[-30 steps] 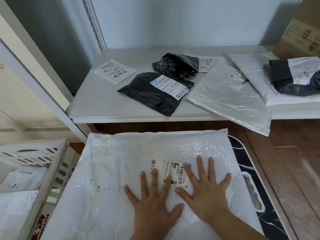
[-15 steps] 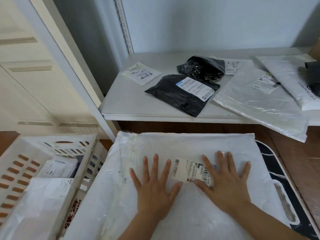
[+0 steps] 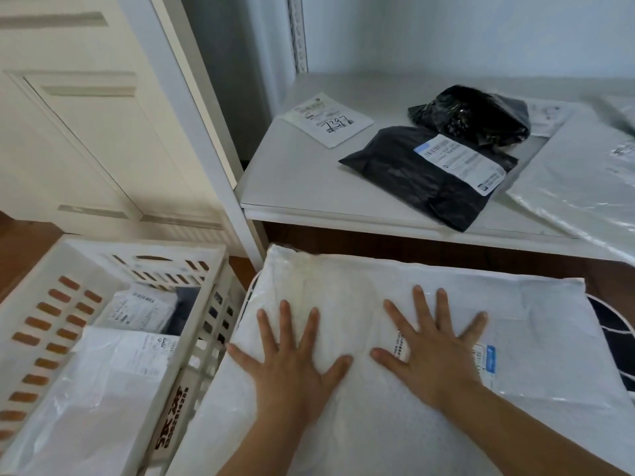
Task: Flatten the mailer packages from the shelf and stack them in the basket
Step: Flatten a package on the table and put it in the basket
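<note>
On the board: white mailer [image 3: 395, 407], perhaps bubble-lined.
Left hand [image 3: 292, 365]: spread, pressing air out.
Right hand [image 3: 436, 355]: spread, flattening the label area.
Basket [image 3: 51, 293]: just left, ready for stacking.

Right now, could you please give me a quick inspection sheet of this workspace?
Surface: white shelf behind; dark marbled tray under the work.
Job's things: large white mailer being flattened; basket holding white mailers.
Clutter: flat black mailer, crumpled black mailer, small white mailer, clear mailer on the shelf.
Grippers: left hand and right hand press flat, fingers spread.
Cables: nothing seen.
Surroundings: cream door, wooden floor.
</note>
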The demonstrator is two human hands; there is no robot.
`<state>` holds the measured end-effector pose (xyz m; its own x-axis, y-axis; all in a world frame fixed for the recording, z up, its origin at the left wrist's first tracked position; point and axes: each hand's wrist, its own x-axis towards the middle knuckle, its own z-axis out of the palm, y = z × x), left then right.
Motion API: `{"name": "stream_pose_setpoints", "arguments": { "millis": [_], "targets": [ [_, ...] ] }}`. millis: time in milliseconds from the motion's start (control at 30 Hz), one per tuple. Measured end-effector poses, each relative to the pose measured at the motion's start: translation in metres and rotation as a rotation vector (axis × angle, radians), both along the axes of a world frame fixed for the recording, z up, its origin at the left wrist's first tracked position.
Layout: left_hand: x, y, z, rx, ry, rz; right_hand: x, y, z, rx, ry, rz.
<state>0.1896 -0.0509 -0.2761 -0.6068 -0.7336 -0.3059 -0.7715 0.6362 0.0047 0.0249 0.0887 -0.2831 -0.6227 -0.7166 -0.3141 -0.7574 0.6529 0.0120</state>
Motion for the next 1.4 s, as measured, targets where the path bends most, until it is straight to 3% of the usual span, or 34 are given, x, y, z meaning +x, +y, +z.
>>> {"name": "stream_pose_setpoints", "arguments": {
  "millis": [300, 500, 700, 800, 867, 1067, 1233, 1400],
  "targets": [
    [-0.006, -0.001, 0.005, 0.078, -0.08, 0.021, -0.012, 0.014, 0.023, -0.005, -0.16, 0.087],
    [0.004, 0.064, 0.025, 0.141, -0.008, 0.003, 0.01, 0.129, 0.036, -0.035, 0.025, 0.018],
    [0.018, 0.146, 0.036, 0.209, 0.042, -0.212, 0.052, 0.214, 0.035, -0.064, 0.065, -0.167],
    [0.016, 0.179, 0.033, 0.236, 0.085, -0.355, 0.067, 0.223, 0.03, -0.053, 0.017, -0.216],
    [0.016, 0.192, 0.031, 0.137, 0.053, -0.415, 0.073, 0.223, 0.021, -0.053, -0.015, -0.245],
    [0.009, 0.193, 0.009, 0.051, 0.131, -0.4, 0.067, 0.222, 0.017, -0.082, -0.072, -0.238],
    [0.002, 0.194, 0.012, 0.073, 0.047, -0.409, 0.064, 0.219, 0.012, -0.079, -0.103, -0.217],
    [-0.013, 0.17, 0.021, 0.041, 0.063, -0.447, 0.027, 0.2, 0.041, -0.153, -0.018, -0.246]
  ]
}}
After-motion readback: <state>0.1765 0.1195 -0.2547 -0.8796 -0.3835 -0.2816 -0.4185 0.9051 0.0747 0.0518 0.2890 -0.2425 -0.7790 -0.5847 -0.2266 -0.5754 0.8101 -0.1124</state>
